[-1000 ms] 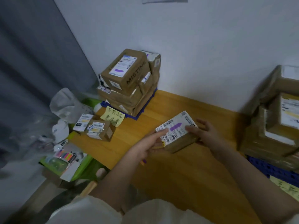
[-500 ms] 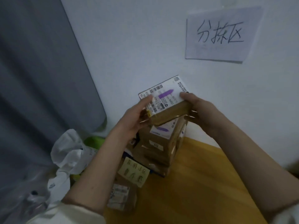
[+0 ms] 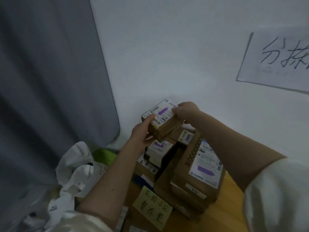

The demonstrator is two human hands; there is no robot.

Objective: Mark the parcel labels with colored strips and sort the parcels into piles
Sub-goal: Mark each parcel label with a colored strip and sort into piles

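A small brown parcel with a white label and a purple strip is held over the back of a pile of parcels. My left hand grips its left end, thumb on the label. My right hand grips its right end. The pile below holds several brown boxes, their labels also marked with purple strips. The largest box lies at the front right of the pile.
A yellow handwritten note lies in front of the pile on the wooden table. White plastic bags and a green bin sit at the left. A grey curtain hangs left; a paper sign is on the wall.
Both hands carried the parcel from the middle of the table up and over to the purple-marked pile by the wall, and it now sits lower, close above the pile's back boxes.
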